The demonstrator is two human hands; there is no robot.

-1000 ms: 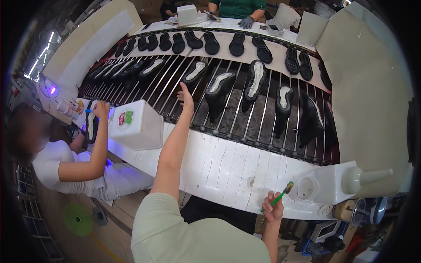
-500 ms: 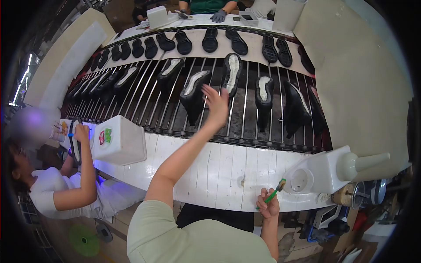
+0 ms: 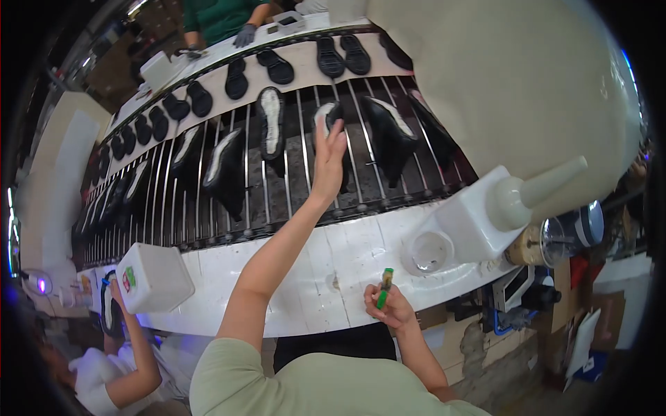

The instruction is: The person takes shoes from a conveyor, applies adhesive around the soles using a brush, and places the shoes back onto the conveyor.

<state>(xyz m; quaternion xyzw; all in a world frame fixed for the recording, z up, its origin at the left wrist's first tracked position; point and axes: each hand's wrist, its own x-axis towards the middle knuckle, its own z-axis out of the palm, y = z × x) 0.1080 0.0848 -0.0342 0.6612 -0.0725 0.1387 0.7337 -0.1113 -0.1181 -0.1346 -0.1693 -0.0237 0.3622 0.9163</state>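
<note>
My left hand (image 3: 329, 168) reaches out over the rack with fingers stretched, overlapping a black shoe upper (image 3: 324, 111) whose whitish underside faces up. To its left stands another black upper (image 3: 270, 121), and to its right a taller one (image 3: 392, 139) leans on the bars. Close above the white bench edge, my right hand (image 3: 394, 307) has its fingers wrapped round a small green brush (image 3: 385, 290), bristle end up. Nearby sits a small round cup (image 3: 430, 252) with a little clear liquid.
A metal-rod conveyor (image 3: 298, 170) carries several uppers, with black soles (image 3: 236, 80) on the pale belt behind. A white squeeze bottle (image 3: 510, 201) lies at right, a white box (image 3: 156, 277) at left. One co-worker (image 3: 118, 371) holds a shoe; another person (image 3: 218, 21) is across.
My view has turned right. My left hand has moved from beside one upper to another farther right. My right hand still holds the brush, now tilted differently.
</note>
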